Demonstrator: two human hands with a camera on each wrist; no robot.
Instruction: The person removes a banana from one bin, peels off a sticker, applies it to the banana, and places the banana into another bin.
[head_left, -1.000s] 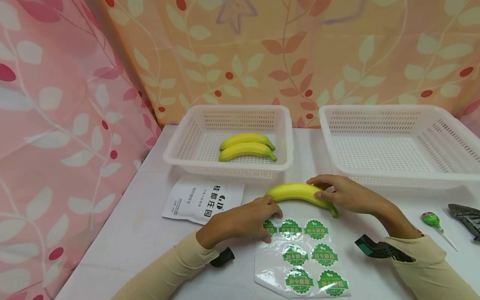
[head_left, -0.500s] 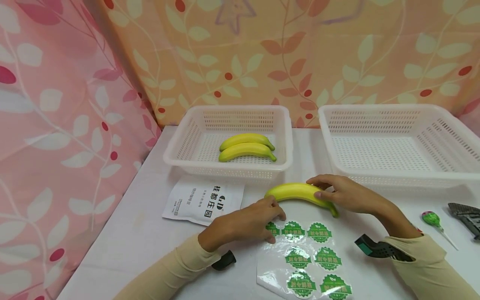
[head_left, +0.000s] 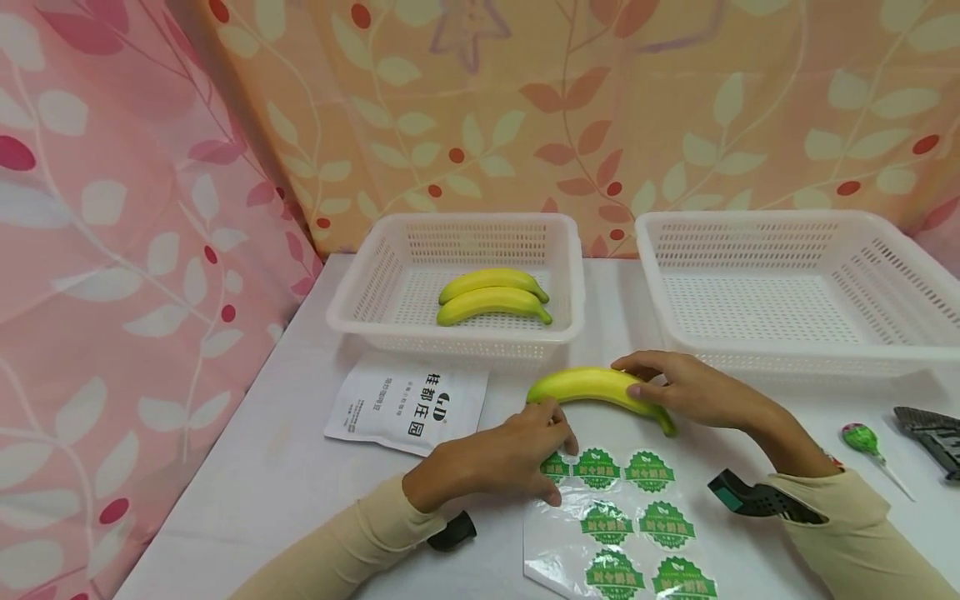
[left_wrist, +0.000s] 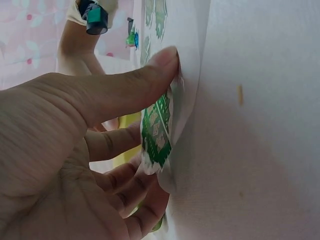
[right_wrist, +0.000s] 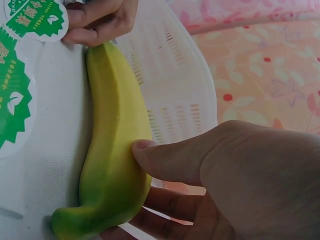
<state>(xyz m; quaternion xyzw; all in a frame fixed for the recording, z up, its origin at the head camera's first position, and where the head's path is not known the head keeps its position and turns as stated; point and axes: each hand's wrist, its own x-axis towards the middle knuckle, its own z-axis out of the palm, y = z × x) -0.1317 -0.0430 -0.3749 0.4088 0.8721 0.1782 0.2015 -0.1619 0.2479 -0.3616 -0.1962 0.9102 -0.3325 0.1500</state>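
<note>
On the white table [head_left: 255, 475] in the head view, a banana [head_left: 588, 384] lies in front of the gap between the left basket [head_left: 457, 335], holding two more bananas [head_left: 493, 293], and the right basket [head_left: 795, 353]. The right hand [head_left: 693, 390] grips it near the stem; the left hand [head_left: 502, 458] touches the sheet [head_left: 551, 542]. From the left wrist, the thumb rests at the sheet's edge, a green sticker [left_wrist: 156, 135] beside the fingers; whether they pinch it cannot be told. From the right wrist, thumb and fingers close round the banana's stem half.

left grip [head_left: 501, 457] loose, thumb [left_wrist: 127, 92] apart; right grip [head_left: 692, 392] curled, forearm [head_left: 797, 443] slanting
</note>
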